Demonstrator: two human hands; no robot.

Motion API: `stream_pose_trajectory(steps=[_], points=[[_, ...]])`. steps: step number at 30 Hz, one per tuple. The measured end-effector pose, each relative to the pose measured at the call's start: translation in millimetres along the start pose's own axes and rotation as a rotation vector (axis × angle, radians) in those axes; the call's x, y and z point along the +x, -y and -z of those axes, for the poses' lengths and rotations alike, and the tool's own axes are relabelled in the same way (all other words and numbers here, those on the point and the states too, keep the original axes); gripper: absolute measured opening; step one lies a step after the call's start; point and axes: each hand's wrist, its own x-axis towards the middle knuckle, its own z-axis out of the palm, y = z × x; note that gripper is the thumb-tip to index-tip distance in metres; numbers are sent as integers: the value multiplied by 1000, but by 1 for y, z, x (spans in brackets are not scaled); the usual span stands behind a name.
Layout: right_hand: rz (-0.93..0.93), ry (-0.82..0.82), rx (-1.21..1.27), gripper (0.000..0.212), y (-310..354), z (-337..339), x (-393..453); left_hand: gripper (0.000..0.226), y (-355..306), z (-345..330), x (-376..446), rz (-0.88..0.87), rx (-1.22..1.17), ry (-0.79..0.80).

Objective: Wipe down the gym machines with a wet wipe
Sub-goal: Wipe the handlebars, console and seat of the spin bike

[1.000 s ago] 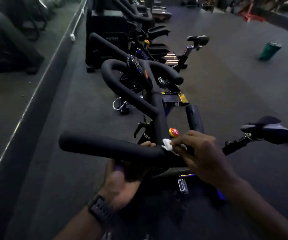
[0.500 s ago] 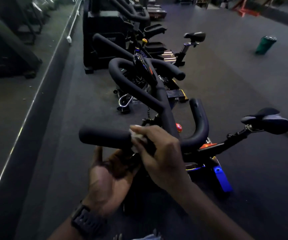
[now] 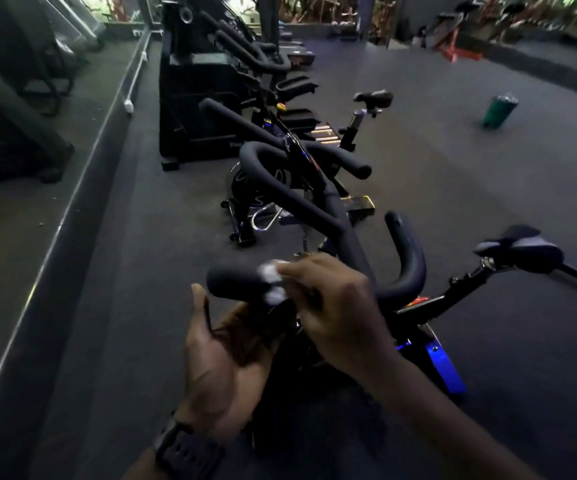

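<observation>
Right hand (image 3: pixel 335 306): fingers curled, pressing white wipe (image 3: pixel 273 282) around handlebar (image 3: pixel 231 282) near its free left end.
Left hand (image 3: pixel 224 355): palm up, fingers relaxed, holding nothing, just below bar.
Floor (image 3: pixel 141 271): bare strip left of bike.

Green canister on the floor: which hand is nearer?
Right. The right hand wipes the handlebar, on the green canister's side; the left hand sits lower and farther left.

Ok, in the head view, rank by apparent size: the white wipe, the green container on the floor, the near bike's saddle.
1. Saddle, largest as it looks.
2. Green container, smaller, though it stands farther away, so its true size is unsure.
3. White wipe, smallest; the right hand hides part of it.
</observation>
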Motion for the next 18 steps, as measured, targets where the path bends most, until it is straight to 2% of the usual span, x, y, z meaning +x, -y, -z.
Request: stream_pose_trajectory(steps=[3, 7, 10, 13, 18], points=[[-108, -105, -64, 23, -10, 10, -15, 86, -1, 5, -1, 19, 33, -36], [34, -50, -6, 25, 31, -19, 0, 72, 0, 6, 4, 18, -16, 28], [-39, -53, -173, 25, -17, 17, -30, 78, 10, 11, 12, 62, -32, 27], [-177, -29, -380, 23, -61, 58, -54, 70, 33, 7, 24, 87, -79, -18], [-337, -21, -511, 26, -127, 104, -5, 56, 73, -8, 42, 162, -121, -15]])
